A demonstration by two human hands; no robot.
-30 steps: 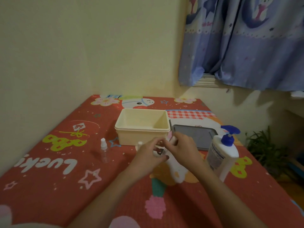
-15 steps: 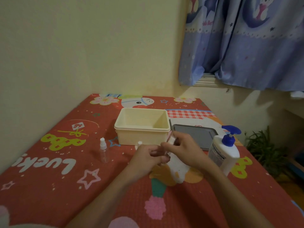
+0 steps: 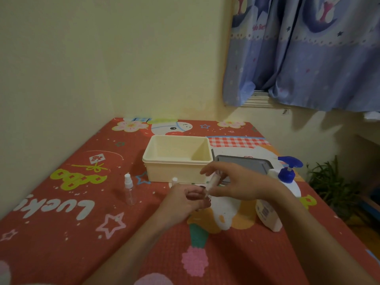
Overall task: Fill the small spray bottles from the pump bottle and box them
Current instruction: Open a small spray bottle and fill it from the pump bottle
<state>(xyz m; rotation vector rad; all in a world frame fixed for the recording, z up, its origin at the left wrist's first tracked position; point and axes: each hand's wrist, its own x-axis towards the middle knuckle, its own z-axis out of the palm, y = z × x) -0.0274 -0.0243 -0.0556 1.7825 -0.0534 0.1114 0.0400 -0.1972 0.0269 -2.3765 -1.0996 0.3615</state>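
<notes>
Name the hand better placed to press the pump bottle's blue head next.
Right. The right hand is beside the pump bottle at the table's right. The left hand is farther away and looks busy at the small bottle.

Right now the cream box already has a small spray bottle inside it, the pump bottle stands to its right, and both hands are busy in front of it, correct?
Not quite. In the head view the cream box looks empty; one small spray bottle stands outside on the mat, left of it. The pump bottle does stand to the right, and the left hand and right hand work in front.
</notes>
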